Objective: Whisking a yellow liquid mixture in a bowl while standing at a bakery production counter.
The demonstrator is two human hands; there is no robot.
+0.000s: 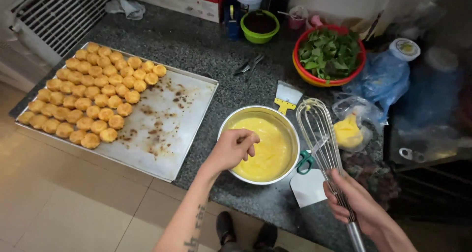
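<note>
A steel bowl [231, 120] of yellow custard stands on the dark granite counter. My left hand [232, 148] hovers over the bowl's near left side, fingers curled together, fingertips just above the custard; whether it pinches anything I cannot tell. My right hand [356, 205] grips the handle of a metal balloon whisk [318, 131], held to the right of the bowl with its wires pointing away from me. Left of the bowl lies a large baking tray [167, 129] with several round golden pastries [91, 97] packed at its left end.
A red bowl of green leaves [328, 53] and a green bowl [259, 26] stand at the back. A scraper with a yellow handle [286, 97], green-handled scissors [306, 161], a white card [309, 187], a bag holding something yellow [350, 130] and blue plastic bags [383, 77] lie around the bowl.
</note>
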